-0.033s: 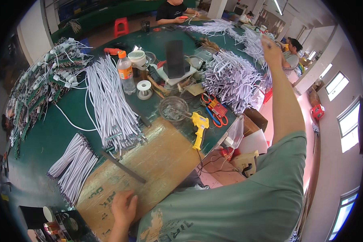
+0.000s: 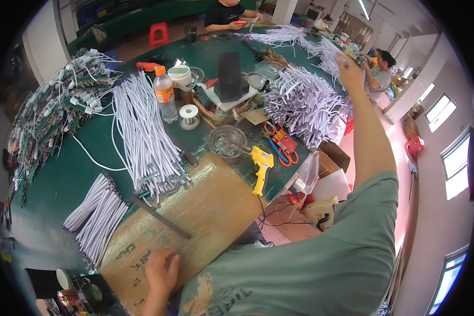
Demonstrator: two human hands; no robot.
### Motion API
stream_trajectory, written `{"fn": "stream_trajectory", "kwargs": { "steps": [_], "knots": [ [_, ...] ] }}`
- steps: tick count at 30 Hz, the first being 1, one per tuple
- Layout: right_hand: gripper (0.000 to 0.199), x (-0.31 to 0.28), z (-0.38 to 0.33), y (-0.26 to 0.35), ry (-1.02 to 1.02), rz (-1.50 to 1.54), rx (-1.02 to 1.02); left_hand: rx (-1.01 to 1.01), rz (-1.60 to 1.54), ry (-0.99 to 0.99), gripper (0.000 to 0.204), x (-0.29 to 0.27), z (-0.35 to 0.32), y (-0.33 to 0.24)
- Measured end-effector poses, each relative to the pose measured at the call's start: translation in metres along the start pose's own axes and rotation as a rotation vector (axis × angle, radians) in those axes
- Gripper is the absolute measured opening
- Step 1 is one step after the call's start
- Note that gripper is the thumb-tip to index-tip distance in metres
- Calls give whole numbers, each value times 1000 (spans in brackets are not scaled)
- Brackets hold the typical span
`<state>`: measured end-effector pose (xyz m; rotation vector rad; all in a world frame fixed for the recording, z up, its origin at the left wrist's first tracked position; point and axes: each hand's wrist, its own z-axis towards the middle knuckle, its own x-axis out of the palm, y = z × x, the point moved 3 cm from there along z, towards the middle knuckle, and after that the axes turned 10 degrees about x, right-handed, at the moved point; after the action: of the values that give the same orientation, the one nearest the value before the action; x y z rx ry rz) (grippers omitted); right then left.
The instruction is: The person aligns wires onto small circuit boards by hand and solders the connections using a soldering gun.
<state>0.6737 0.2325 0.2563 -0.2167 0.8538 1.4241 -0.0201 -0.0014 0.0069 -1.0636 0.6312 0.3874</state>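
Note:
My left hand (image 2: pixel 162 271) rests on the near edge of a brown board (image 2: pixel 195 205), thumb apart from the fingers, with nothing seen in it. A thin dark strip (image 2: pixel 166 221) lies on that board, just beyond the hand. My right arm stretches far out to the right. At its end my right hand (image 2: pixel 350 72) is beside a long pile of white cables (image 2: pixel 329 58); its fingers are too small and unclear to show whether they hold anything. Nearer than that hand lies a thick bundle of white cables (image 2: pixel 303 102).
A yellow glue gun (image 2: pixel 260 168), red-handled cutters (image 2: pixel 284 142) and a glass bowl (image 2: pixel 226 142) lie beyond the board. White cable bundles (image 2: pixel 145 131) and a bottle (image 2: pixel 165 95) stand left of centre. Wired parts (image 2: pixel 58 105) heap at far left. Co-workers sit across the table (image 2: pixel 95 152).
My right hand has shifted slightly left with its arm. The left hand stays where it was on the board. Across the table, a co-worker's hands have moved a little.

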Motion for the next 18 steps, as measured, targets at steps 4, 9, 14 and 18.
{"fn": "stream_trajectory", "kwargs": {
  "steps": [4,9,14,18],
  "knots": [
    [37,42,-42,4,382,-89,-105,-45,27,-15,19,-4,-6,-2],
    [49,24,-47,6,571,-135,-98,-64,60,-27,19,-8,0,9],
    [57,9,-42,26,632,-194,-138,-47,63,-40,18,-11,12,11],
    [54,-7,-30,46,645,-308,-174,17,75,-76,16,-9,15,20]
  ]
}}
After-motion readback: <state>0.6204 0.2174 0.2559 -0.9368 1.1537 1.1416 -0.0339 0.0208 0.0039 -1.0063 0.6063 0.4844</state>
